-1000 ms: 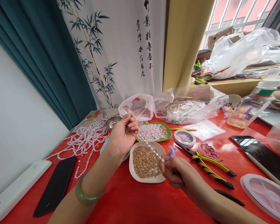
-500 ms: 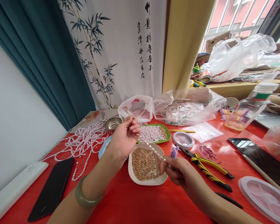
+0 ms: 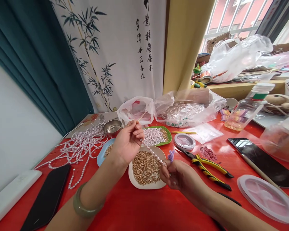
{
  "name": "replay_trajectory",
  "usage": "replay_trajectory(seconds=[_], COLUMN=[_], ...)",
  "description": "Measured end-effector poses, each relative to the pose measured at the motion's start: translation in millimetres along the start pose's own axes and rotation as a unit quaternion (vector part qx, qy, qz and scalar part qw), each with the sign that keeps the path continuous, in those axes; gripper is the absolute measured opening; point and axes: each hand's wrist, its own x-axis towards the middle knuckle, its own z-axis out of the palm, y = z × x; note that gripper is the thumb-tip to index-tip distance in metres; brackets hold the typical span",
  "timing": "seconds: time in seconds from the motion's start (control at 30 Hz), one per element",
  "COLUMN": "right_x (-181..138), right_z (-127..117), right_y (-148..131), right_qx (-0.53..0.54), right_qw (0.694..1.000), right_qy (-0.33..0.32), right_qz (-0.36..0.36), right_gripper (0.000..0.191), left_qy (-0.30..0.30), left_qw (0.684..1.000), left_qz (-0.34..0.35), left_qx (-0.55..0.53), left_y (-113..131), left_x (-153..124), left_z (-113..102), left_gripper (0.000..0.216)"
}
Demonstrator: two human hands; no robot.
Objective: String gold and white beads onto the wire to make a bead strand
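Observation:
Between my two hands a short string of pearl beads runs taut, slanting down to the right. My left hand is closed on its upper end, with a thin pale stick poking up from the fingertips. The lower end is pinched by my right hand, beside a small purple bow-like piece. Below the string lies a cream dish of gold beads. A green tray behind it holds white pearls and some gold beads. My left forearm partly covers a blue plate.
Pearl strands are heaped at the left, near a metal bowl and a black phone. On the right lie yellow-black pliers, round lidded cases, another phone and a plastic bottle. Plastic bags line the back.
The camera view has shifted slightly, moving the scene left. My right hand has turned a little, its lower fingers loosening, while both hands keep hold of the bead string.

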Motion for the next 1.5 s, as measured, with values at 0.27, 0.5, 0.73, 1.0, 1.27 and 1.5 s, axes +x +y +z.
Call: replay_trajectory(seconds=[0.27, 0.5, 0.73, 1.0, 1.27, 1.5], right_x=[-5.6, -6.4, -6.6, -3.8, -3.5, -2.0], right_z=[0.0, 1.1, 1.1, 1.2, 5.1, 4.9], right_y=[-2.4, -1.1, -1.2, 2.6, 0.7, 1.2], right_qx=[-0.094, -0.140, -0.097, 0.005, 0.028, 0.033], right_qw=[0.995, 0.989, 0.995, 1.000, 0.999, 0.999], right_qy=[-0.008, 0.011, -0.016, -0.022, -0.007, -0.018], right_qz=[-0.030, -0.046, -0.029, 0.019, 0.020, 0.023], right_gripper=[0.024, 0.030, 0.043, 0.036, 0.031, 0.023], left_qy=[-0.007, -0.006, -0.007, -0.004, 0.013, 0.020], left_qw=[1.000, 1.000, 1.000, 1.000, 1.000, 1.000], left_qz=[-0.002, 0.002, -0.001, 0.014, 0.018, 0.007], left_qx=[-0.012, -0.002, -0.001, 0.002, -0.010, -0.003], left_y=[2.4, 2.0, 1.6, 3.8, 6.7, 3.4], left_x=[0.8, -0.4, 1.5, 3.7, 8.9, 8.8], left_z=[-1.4, -1.2, -1.4, -5.0, -6.6, -4.8], left_gripper=[0.026, 0.025, 0.025, 0.024, 0.026, 0.028])
